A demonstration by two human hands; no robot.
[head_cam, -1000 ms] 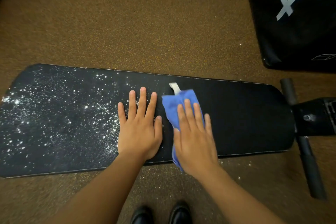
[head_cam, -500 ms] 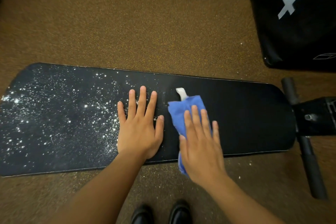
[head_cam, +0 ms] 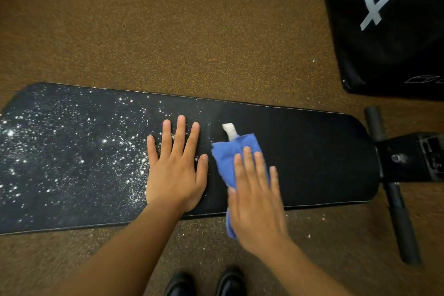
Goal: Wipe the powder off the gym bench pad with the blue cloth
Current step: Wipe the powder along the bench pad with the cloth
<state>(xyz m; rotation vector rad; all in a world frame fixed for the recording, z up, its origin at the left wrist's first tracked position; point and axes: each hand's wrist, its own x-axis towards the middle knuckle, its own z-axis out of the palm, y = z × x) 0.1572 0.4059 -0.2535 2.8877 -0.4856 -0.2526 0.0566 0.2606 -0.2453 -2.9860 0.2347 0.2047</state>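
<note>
Ten fingers [head_cam: 181, 132], one blue cloth [head_cam: 225, 161]

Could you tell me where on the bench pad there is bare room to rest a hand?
Free: the clean stretch of the bench pad between the blue cloth under the right hand and the frame end. Crowded: the left hand lies flat mid-pad, with powder beyond it.

Speckled brown floor [head_cam: 192, 38], black box [head_cam: 396, 31]
</note>
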